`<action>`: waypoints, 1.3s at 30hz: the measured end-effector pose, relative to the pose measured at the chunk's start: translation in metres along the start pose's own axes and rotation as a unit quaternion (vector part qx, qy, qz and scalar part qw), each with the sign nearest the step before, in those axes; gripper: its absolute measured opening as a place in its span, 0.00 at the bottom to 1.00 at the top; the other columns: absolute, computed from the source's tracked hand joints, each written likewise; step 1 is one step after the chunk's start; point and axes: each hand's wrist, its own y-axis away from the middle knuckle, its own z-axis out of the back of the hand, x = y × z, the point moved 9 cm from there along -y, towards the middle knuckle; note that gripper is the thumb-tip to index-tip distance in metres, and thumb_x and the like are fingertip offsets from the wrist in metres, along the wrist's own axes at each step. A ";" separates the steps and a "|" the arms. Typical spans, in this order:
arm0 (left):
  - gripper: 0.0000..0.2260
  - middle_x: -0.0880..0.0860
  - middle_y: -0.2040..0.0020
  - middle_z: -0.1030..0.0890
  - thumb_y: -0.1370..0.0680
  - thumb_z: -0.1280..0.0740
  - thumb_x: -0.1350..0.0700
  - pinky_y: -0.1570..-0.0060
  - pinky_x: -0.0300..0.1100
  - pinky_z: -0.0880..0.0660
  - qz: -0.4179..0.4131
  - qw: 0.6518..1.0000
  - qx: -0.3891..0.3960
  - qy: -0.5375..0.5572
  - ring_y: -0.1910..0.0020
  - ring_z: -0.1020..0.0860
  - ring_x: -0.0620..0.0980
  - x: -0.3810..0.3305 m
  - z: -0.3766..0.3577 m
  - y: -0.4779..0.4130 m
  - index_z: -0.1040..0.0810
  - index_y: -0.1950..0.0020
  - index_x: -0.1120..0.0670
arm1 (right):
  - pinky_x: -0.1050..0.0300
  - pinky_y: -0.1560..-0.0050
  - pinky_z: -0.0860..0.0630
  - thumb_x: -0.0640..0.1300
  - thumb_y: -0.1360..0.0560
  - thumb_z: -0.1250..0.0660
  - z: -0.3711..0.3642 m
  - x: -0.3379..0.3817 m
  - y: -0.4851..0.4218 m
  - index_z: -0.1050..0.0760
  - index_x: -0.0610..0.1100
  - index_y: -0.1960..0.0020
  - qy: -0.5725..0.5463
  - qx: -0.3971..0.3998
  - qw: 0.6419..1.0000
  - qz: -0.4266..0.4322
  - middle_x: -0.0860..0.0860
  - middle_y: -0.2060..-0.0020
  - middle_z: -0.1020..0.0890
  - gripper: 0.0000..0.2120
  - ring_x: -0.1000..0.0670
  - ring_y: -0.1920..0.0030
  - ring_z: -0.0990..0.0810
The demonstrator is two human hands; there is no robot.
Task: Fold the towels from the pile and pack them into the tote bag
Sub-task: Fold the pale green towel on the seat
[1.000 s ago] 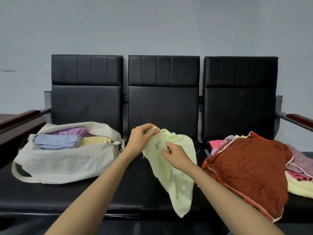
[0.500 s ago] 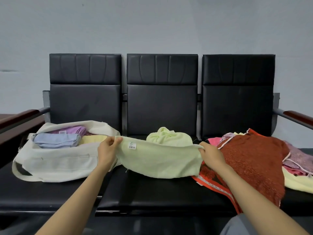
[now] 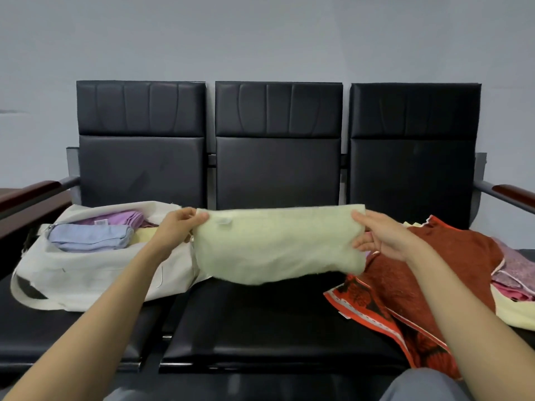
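Pale green towel [image 3: 278, 244] stretched above the bench, left hand [image 3: 179, 227] and right hand [image 3: 382, 238] pinching its corners

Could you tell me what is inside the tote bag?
The tote bag holds a folded blue towel, a purple towel behind it and a pale yellow towel partly hidden by the left hand. Anything beneath them is covered.

Three-seat bench [image 3: 278, 328] backed against wall [image 3: 260, 39]. Tote bag [image 3: 86, 273] on left seat, folded towels [image 3: 89, 237] inside. Towel pile [image 3: 428, 261] on right seat. Above middle seat, spread towel [image 3: 278, 244] held between left hand [image 3: 176, 227] and right hand [image 3: 385, 235].
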 end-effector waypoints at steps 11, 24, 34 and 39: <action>0.09 0.45 0.59 0.24 0.18 0.40 0.50 0.58 0.33 0.30 -0.145 0.958 -0.220 0.113 0.58 0.26 0.41 -0.096 0.007 -0.078 0.28 0.55 0.53 | 0.59 0.43 0.24 0.44 0.18 0.43 0.024 0.098 -0.064 0.22 0.51 0.50 -0.041 -0.217 0.941 0.258 0.49 0.48 0.17 0.12 0.53 0.46 0.19; 0.10 0.47 0.62 0.24 0.19 0.37 0.51 0.64 0.33 0.32 -0.129 0.961 -0.193 0.148 0.63 0.28 0.40 -0.051 0.016 0.044 0.25 0.55 0.56 | 0.55 0.68 0.39 0.56 0.24 0.39 0.021 0.064 0.039 0.28 0.34 0.59 0.083 -0.255 0.907 0.326 0.50 0.72 0.33 0.23 0.51 0.69 0.36; 0.09 0.54 0.55 0.20 0.20 0.37 0.50 0.61 0.44 0.30 0.115 0.991 -0.004 -0.062 0.57 0.24 0.50 0.095 -0.063 0.050 0.23 0.52 0.54 | 0.56 0.67 0.38 0.45 0.22 0.36 0.011 -0.089 -0.006 0.30 0.42 0.68 0.387 -0.123 0.912 0.054 0.49 0.72 0.27 0.17 0.49 0.67 0.28; 0.08 0.54 0.53 0.22 0.20 0.37 0.51 0.61 0.44 0.31 0.151 0.976 0.020 -0.153 0.56 0.25 0.51 0.128 -0.091 0.028 0.25 0.53 0.55 | 0.52 0.61 0.35 0.45 0.24 0.36 0.013 -0.139 -0.031 0.32 0.41 0.67 0.450 -0.107 0.886 -0.036 0.47 0.69 0.26 0.15 0.45 0.62 0.26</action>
